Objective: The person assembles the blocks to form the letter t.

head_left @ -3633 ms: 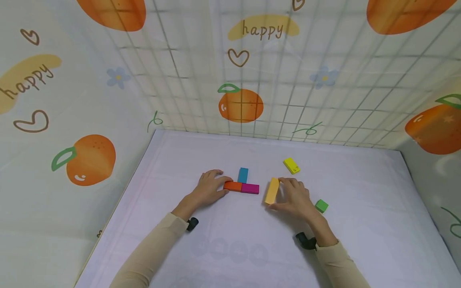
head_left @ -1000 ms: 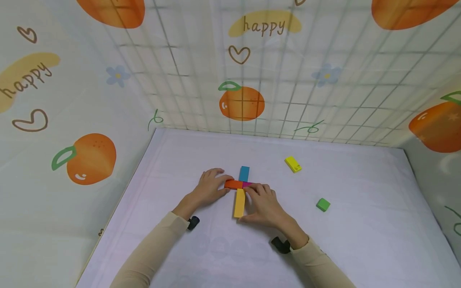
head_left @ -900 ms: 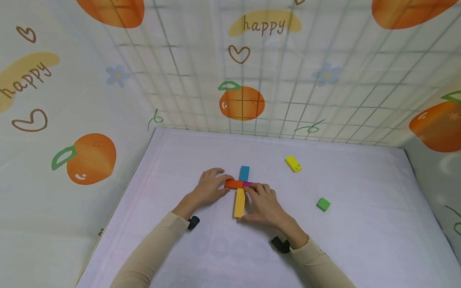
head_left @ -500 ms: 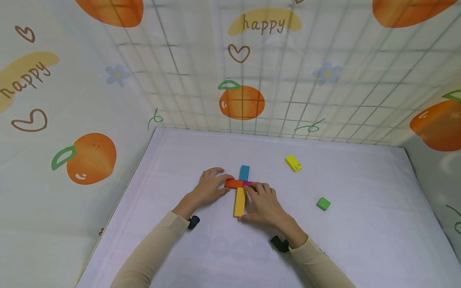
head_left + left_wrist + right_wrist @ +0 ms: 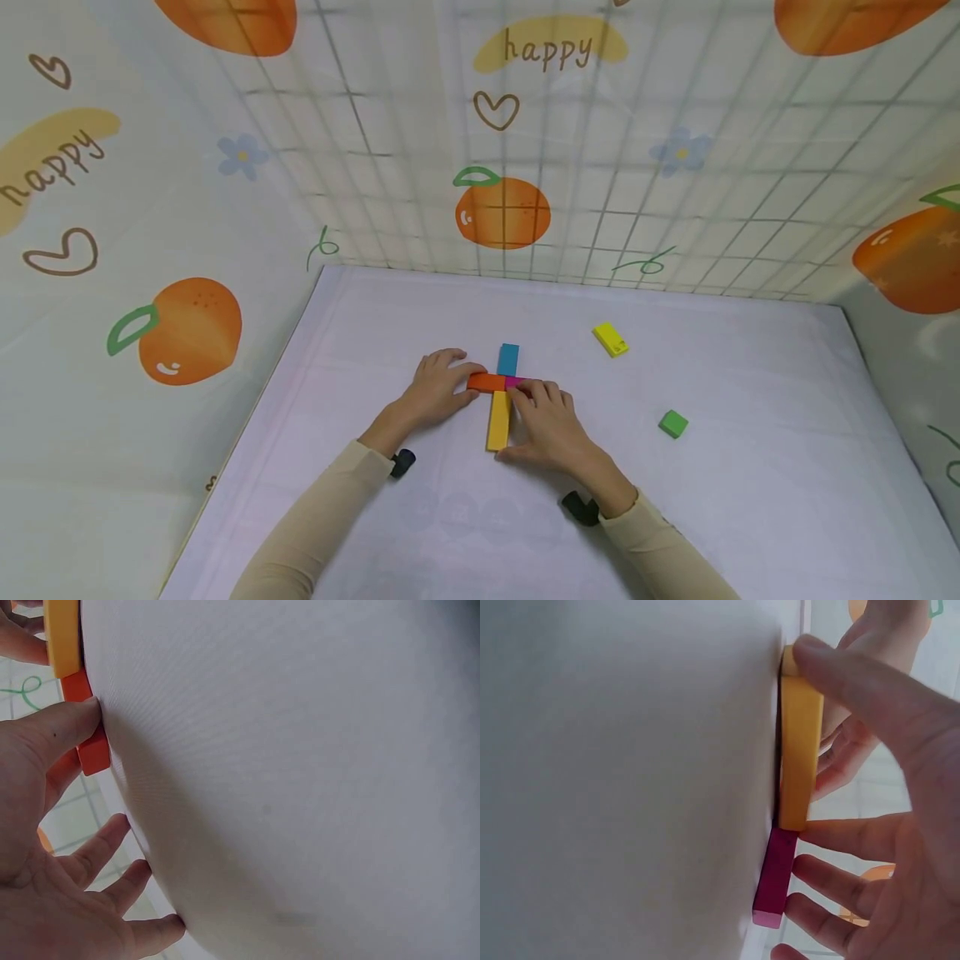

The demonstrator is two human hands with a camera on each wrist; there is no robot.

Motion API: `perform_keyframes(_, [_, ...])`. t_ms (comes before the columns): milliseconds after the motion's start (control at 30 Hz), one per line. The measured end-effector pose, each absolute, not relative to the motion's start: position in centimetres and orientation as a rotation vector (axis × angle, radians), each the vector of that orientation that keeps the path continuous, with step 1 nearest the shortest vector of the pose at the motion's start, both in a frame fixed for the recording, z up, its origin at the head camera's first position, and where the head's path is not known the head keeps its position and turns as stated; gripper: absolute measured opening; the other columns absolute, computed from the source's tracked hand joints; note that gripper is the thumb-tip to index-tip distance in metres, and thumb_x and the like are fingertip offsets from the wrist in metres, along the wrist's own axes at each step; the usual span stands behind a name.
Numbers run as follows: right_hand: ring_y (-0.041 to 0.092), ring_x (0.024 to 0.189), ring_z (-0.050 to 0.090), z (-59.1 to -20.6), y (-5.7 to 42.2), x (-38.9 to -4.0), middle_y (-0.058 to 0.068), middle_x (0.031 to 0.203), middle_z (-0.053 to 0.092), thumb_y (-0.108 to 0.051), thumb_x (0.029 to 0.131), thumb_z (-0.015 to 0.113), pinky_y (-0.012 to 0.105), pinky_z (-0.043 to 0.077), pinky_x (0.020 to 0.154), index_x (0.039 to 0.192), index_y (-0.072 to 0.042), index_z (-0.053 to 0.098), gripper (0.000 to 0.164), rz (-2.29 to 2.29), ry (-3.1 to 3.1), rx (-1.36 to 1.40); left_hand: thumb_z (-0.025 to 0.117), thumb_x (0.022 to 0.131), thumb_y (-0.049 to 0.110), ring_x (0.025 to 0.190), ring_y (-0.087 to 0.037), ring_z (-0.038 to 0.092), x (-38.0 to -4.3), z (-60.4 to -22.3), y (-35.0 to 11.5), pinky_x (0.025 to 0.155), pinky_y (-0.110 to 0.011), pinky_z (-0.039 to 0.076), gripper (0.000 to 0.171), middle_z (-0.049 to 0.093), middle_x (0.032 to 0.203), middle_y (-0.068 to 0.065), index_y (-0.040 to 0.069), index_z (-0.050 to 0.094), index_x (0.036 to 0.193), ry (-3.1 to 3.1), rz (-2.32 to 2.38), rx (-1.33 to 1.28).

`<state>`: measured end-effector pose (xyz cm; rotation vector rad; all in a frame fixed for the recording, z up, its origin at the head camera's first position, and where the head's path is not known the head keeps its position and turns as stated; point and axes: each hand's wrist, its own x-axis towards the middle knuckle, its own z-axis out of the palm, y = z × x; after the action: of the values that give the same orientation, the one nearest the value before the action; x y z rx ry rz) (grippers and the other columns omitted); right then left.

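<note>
In the head view an orange-red block (image 5: 487, 382) and a magenta block (image 5: 513, 383) lie end to end. Behind their joint stands a blue block (image 5: 507, 360), and a longer yellow-orange block (image 5: 498, 421) reaches toward the person in front. My left hand (image 5: 435, 390) pinches the orange-red block's left end between thumb and index finger, the other fingers spread on the table. My right hand (image 5: 551, 427) holds the yellow-orange block by its two ends, thumb at the near end. Its other fingers touch the magenta block (image 5: 775, 874), which they partly hide in the head view.
On the white table (image 5: 750, 500) a bright yellow block (image 5: 611, 340) lies at the back right. A small green block (image 5: 673, 424) sits to the right of my right hand. Printed curtains (image 5: 390, 125) rise behind and beside the table.
My right hand has brought the yellow-orange block leftward to the front of the orange-red and magenta blocks. Over the last second it has hardly moved. My left hand has stayed in place.
</note>
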<state>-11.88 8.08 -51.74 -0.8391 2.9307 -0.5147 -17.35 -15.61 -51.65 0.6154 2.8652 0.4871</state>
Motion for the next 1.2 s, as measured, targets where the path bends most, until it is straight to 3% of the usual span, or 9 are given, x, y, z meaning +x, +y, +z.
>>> perform_keyframes(1200, [0.034, 0.127, 0.038, -51.52, 8.23, -11.76, 0.014, 0.141, 0.045, -0.063, 0.067, 0.084, 0.054, 0.038, 0.100, 0.144, -0.009, 0.052, 0.099, -0.512, 2.915, -0.863, 0.067, 0.096, 0.037, 0.139, -0.032, 0.032, -17.32, -51.48, -15.51, 0.113, -0.057, 0.025, 0.041, 0.043, 0.150, -0.011, 0.030, 0.062, 0.137, 2.862, 0.469, 0.622])
